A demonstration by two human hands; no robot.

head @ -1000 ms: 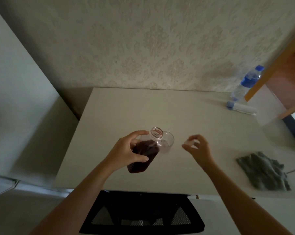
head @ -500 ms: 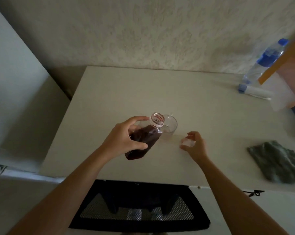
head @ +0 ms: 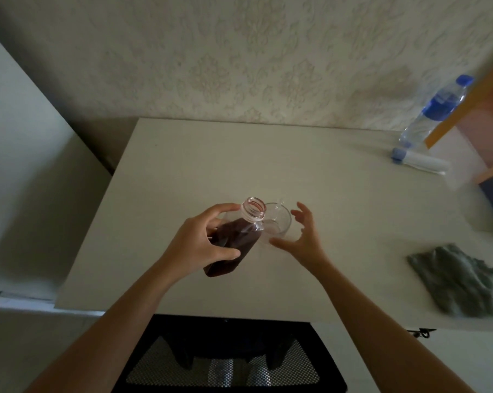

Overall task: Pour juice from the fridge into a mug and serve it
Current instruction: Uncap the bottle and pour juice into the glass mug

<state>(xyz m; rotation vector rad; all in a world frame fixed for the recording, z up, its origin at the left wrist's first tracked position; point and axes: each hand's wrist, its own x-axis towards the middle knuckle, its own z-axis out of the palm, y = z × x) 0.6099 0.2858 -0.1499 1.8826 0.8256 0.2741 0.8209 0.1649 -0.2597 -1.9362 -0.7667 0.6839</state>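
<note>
Left hand point(head: 200, 245): fingers wrapped around the juice bottle point(head: 234, 245), hiding part of it.
Right hand point(head: 302, 242): fingers spread, holding nothing.
Mug point(head: 280, 222): clear glass, half hidden behind the bottle.

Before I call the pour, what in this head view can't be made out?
- Glass mug: near side hidden behind the juice bottle; whether it holds juice cannot be told through clear glass in dim light.
- Bottle's left face: covered by the left hand.
- Water bottle: partly hidden by the wooden board.
- Grey cloth: blurred, near the right edge.

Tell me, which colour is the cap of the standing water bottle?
Blue; the water bottle's cap shows in the head view, at the table's far right.
</note>
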